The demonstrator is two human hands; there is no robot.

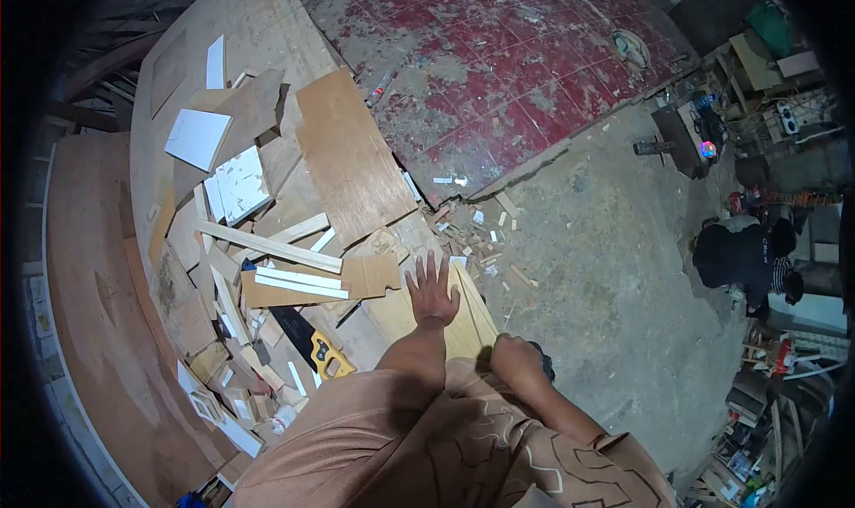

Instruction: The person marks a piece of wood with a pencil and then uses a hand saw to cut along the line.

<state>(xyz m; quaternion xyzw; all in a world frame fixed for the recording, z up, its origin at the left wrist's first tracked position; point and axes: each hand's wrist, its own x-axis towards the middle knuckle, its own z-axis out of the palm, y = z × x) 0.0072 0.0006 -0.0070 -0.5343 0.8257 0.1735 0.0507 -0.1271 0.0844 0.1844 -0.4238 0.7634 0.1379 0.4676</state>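
My left hand [433, 294] lies flat with its fingers spread, pressing on a pale wooden board [396, 319]. Close to its right is a narrow wood strip [476, 305] along the board's edge. My right hand [517, 358] is closed in a fist at the near end of this strip. A dark object [544, 362] shows just beyond its knuckles; what the fingers hold is hidden. Left of the board rest a handsaw [329, 357] with a yellow handle and a dark pencil-like stick [349, 314]. White strips [301, 282] lie on a piece of cardboard [374, 275].
A brown plywood sheet [347, 156] and several wood offcuts [267, 245] cover the worktable. Scraps litter the concrete floor [597, 268] beside a raised red tiled floor [499, 72]. A person in dark clothes [735, 257] crouches at the right, near piled tools and wood.
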